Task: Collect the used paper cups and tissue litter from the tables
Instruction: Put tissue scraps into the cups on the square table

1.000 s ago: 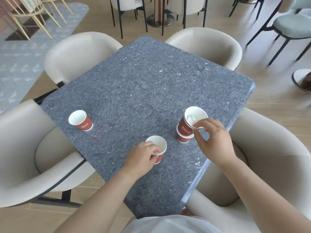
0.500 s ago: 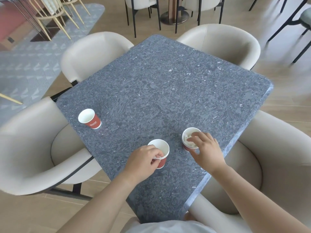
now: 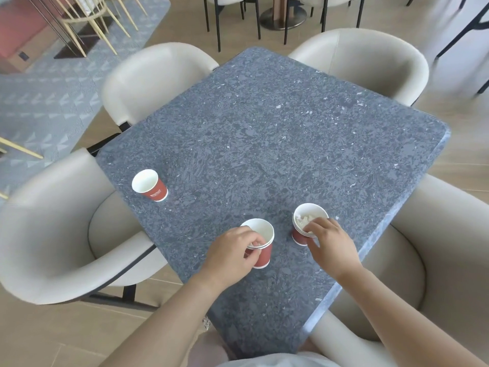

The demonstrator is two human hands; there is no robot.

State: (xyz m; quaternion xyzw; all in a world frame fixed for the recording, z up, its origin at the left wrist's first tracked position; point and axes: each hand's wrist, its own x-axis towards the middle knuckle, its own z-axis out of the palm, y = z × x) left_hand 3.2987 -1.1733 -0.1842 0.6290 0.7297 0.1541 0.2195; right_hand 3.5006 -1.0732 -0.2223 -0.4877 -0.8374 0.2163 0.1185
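While the left hand is curling round a cup by the table's near edge and the right hand is pinching a stack holding tissue by the right edge, collection is looking partway done — a lone cup is standing by the left edge.

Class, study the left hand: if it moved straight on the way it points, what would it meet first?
The left hand meets first the nested red cups it grips. Beyond them the line seems to cross only bare table, missing the tissue-filled cups; depth is uncertain.
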